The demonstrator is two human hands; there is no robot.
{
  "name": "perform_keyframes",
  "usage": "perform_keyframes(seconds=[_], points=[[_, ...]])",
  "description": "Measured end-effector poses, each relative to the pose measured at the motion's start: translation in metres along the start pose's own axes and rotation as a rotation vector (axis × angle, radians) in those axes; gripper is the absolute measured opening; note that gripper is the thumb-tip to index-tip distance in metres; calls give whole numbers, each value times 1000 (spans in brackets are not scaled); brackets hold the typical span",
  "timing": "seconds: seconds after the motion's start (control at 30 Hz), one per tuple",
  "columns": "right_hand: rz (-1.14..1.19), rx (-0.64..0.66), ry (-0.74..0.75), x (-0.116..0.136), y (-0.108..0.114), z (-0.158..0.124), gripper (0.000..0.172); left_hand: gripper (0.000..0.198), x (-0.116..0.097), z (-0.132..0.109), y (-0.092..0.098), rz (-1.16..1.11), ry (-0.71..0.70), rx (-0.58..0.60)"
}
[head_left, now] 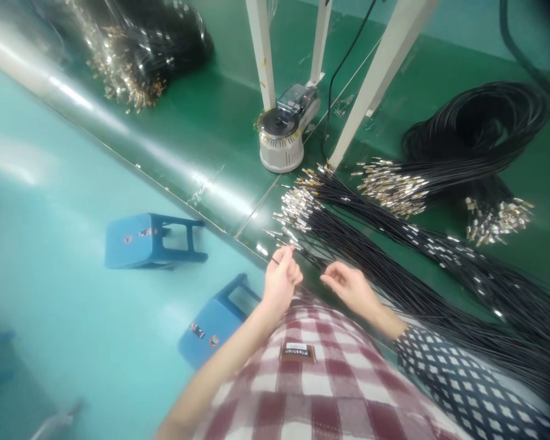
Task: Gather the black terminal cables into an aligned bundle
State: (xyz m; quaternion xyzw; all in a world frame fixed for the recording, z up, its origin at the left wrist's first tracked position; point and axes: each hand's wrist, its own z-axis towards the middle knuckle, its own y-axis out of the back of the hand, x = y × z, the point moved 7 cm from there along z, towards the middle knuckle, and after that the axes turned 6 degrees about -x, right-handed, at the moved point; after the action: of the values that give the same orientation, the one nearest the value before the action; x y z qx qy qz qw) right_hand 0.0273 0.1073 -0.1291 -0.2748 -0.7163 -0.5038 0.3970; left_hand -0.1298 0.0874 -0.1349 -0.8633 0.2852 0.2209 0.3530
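My left hand (282, 278) is closed round a thin black cable, whose end with a pale metal connector (262, 250) sticks out to the left of the fist. To its right, my right hand (348, 288) has its thumb and fingertips pinched together close to the black strands; whatever lies in the pinch is too small to make out. Just beyond both hands lies a long bundle of black cables (371, 256) with silvery connector ends (297, 208) gathered at its left. A second cable bundle (421, 235) runs alongside, with white tags or connectors scattered along it.
A round white tape dispenser (282, 140) stands on the green table (201, 146) beside white frame legs (366, 85). Coiled black cables (476, 122) lie at right, another cable heap (137, 49) at far left. Blue stools (128, 241) stand on the floor beyond the table edge.
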Motion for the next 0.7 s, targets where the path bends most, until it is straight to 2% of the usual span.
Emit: perform_keyframes(seconds=[0.23, 0.33, 0.47, 0.6, 0.7], points=[[61, 21, 2, 8, 7, -26, 21, 32, -2, -6, -17, 43, -58, 27], [72, 32, -6, 9, 8, -28, 22, 34, 6, -10, -17, 146, -49, 35], [103, 32, -16, 9, 10, -32, 23, 37, 18, -18, -18, 331, 22, 118], [106, 112, -65, 6, 12, -35, 26, 40, 9, -19, -21, 241, -3, 145], [79, 207, -67, 14, 11, -27, 26, 39, 2, -18, -23, 179, -14, 148]])
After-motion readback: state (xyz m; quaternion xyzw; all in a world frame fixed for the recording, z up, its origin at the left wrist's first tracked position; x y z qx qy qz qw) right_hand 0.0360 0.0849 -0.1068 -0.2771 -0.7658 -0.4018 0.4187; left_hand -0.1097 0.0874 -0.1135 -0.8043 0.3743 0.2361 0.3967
